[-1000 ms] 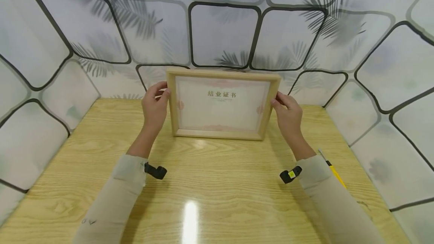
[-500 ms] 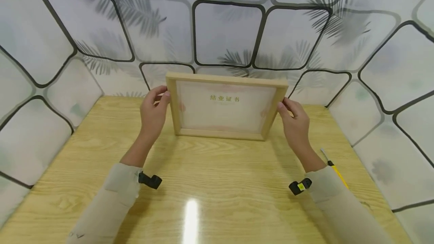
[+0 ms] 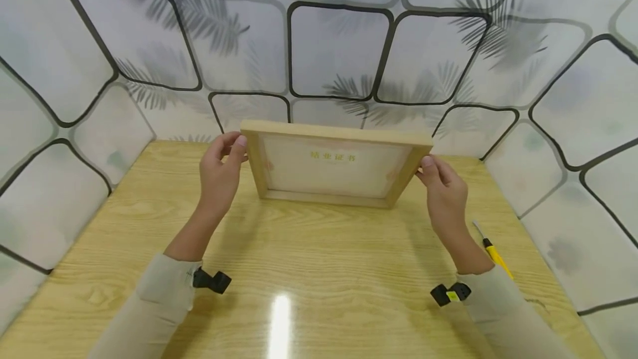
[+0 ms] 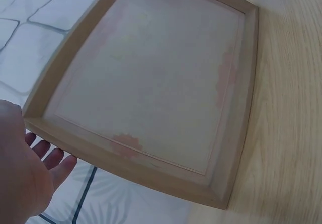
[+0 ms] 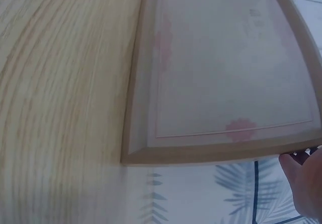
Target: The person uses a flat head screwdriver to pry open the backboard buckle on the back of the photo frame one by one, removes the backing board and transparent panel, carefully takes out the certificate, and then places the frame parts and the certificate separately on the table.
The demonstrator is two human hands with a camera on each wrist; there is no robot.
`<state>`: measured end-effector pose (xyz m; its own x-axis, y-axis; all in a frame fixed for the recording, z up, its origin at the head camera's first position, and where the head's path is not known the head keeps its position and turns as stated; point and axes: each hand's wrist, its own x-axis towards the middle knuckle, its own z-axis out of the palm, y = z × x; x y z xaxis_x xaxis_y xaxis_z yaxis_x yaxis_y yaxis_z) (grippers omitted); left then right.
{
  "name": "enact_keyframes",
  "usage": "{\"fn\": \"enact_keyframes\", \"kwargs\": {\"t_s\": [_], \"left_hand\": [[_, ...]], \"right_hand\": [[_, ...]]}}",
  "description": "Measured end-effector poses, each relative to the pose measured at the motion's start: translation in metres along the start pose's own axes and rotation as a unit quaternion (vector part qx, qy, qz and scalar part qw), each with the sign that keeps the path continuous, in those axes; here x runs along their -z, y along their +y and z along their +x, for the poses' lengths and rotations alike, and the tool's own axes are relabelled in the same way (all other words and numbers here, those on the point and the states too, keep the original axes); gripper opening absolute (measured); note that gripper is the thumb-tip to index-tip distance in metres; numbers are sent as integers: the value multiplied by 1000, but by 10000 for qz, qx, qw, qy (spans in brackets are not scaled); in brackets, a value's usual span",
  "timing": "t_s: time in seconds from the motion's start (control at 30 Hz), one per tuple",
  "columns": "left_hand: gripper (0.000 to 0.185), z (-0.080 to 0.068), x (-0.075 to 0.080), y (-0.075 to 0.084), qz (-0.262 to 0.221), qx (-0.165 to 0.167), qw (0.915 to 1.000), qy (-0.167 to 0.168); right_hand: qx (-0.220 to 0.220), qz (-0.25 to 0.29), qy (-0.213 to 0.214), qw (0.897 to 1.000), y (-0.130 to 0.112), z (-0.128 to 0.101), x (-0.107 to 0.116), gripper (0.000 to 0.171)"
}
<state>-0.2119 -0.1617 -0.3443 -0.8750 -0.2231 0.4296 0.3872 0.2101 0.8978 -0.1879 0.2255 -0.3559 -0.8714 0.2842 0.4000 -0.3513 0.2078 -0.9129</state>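
A light wooden picture frame (image 3: 335, 133) with a certificate inside stands on its bottom edge at the back of the wooden table (image 3: 319, 259). Its top leans toward me. My left hand (image 3: 221, 168) pinches the frame's upper left corner, thumb in front and fingers behind. My right hand (image 3: 445, 190) pinches the upper right corner the same way. The left wrist view shows the frame (image 4: 151, 83) close up with my left hand (image 4: 27, 176) at its corner and fingers behind it. The right wrist view shows the frame (image 5: 221, 73) and my right hand (image 5: 304, 183) at its edge.
A thin tool with a yellow handle (image 3: 492, 251) lies on the table by my right forearm. Patterned white wall panels (image 3: 339, 54) close in the table at the back and both sides. Small black cameras (image 3: 211, 280) sit on both wrists.
The frame's top has tipped forward toward me, so its face looks flatter. Both hands have slid up to the top corners and come nearer.
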Motion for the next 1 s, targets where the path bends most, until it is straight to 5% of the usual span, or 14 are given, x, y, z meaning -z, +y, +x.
{"fn": "enact_keyframes", "kwargs": {"t_s": [0.53, 1.0], "left_hand": [[33, -5, 4, 19, -71, -184, 9994, 294], [21, -34, 21, 24, 41, -17, 9999, 92]], "right_hand": [[-247, 240, 475, 9983, -24, -9, -4, 44], [-618, 532, 416, 9958, -39, -40, 5, 35]]}}
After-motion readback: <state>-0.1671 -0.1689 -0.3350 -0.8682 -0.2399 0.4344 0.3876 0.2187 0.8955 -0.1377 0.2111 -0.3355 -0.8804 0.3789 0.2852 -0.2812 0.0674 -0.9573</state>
